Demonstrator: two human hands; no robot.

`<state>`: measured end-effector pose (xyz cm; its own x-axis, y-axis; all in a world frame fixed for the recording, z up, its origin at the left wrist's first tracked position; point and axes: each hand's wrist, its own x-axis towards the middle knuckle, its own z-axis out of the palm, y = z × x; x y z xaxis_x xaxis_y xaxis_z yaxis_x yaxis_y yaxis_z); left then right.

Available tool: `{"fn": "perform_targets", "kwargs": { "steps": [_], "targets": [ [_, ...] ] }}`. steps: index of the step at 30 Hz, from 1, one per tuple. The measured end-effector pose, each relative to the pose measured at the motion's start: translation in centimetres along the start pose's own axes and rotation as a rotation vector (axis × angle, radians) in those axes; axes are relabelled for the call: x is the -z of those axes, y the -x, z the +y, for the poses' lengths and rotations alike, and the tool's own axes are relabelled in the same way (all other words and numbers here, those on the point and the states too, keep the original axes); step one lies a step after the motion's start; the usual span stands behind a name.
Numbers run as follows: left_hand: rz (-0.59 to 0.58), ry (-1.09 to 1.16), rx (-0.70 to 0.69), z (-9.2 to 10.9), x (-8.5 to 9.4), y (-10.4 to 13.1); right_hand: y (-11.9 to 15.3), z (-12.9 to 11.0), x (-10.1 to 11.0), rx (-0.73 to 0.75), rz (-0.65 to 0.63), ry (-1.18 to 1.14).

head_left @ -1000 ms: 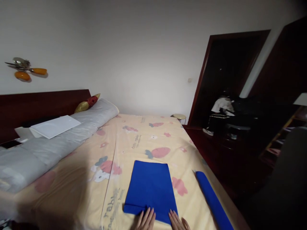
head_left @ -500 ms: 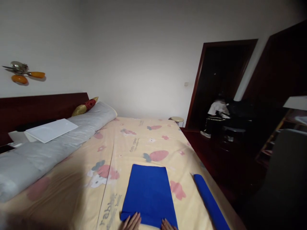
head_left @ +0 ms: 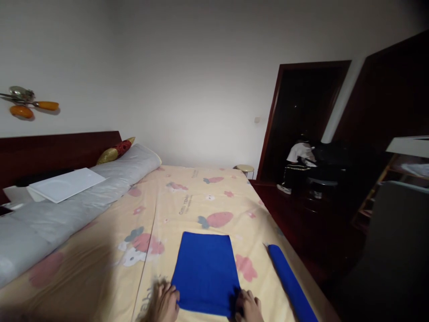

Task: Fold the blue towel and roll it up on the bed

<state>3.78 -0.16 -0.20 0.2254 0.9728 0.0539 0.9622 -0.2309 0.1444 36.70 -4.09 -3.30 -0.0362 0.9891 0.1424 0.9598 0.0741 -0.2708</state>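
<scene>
1. Blue cloth lies flat on the patterned bed sheet, at the near side of the bed, between the two hands.
2. Left hand rests at the cloth's near left corner, fingers bent; whether they pinch the edge cannot be determined.
3. Right hand is at the near right corner, fingers curled; its grip is obscured by shadow and cannot be determined.
4. Both wrists are cut off by the lower border. The left hand covers part of the sheet's printed lettering.
5. Blue roll lies to the right of the cloth, apart from it; its near end is cut off.
6. Grey bedding runs along the headboard, bearing a white flat panel; a red-and-gold cushion sits behind.
7. Another person in a white top is near the dark doorway; detail is poor.
8. Shelf rack at right holds pale items, indistinct; a grey panel blocks its lower part.
</scene>
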Motion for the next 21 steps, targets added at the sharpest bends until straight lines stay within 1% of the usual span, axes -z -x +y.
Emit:
{"fn": "perform_targets", "kwargs": {
  "steps": [1, 2, 3, 5, 7, 8, 10, 12, 14, 16, 18, 20, 21],
  "targets": [
    [-0.076, 0.004, 0.048, 0.5, 1.0, -0.5, -0.7, -0.3, 0.8, -0.041, -0.063, -0.011],
    [-0.134, 0.002, 0.086, 0.8, 1.9, -1.1, -1.3, -0.5, 1.3, -0.081, -0.099, -0.009],
    [-0.173, -0.004, 0.113, 1.0, 2.6, -1.7, -1.9, -0.6, 1.5, -0.115, -0.115, 0.001],
    [-0.199, -0.015, 0.150, 1.1, 3.3, -2.8, -2.5, -0.7, 1.3, -0.156, -0.120, 0.020],
    [-0.215, -0.023, 0.201, 1.0, 3.3, -3.5, -2.5, -0.5, 0.6, -0.188, -0.104, 0.050],
    [-0.213, -0.029, 0.226, 1.0, 3.2, -3.6, -2.3, -0.3, 0.2, -0.198, -0.074, 0.073],
    [-0.182, -0.054, 0.281, 0.8, 2.5, -3.4, -1.6, 0.0, -1.0, -0.197, 0.036, 0.139],
    [-0.084, -0.092, 0.322, 0.8, 0.9, -2.9, -0.8, -0.2, -2.7, -0.143, 0.185, 0.214],
    [0.029, -0.094, 0.293, 1.2, -1.5, -2.3, -0.3, -1.1, -5.1, -0.041, 0.334, 0.260],
    [0.127, -0.057, 0.190, 2.0, -4.5, -1.8, -0.3, -3.0, -7.9, 0.070, 0.481, 0.252],
    [0.201, -0.030, 0.031, 3.3, -7.5, -1.6, -0.8, -5.5, -10.8, 0.125, 0.644, 0.192],
    [0.292, -0.041, -0.129, 4.6, -9.6, -1.6, -1.5, -7.9, -12.9, 0.126, 0.796, 0.100],
    [0.338, -0.051, -0.192, 4.9, -10.2, -1.7, -1.8, -8.7, -13.6, 0.121, 0.847, 0.055]
  ]
}}
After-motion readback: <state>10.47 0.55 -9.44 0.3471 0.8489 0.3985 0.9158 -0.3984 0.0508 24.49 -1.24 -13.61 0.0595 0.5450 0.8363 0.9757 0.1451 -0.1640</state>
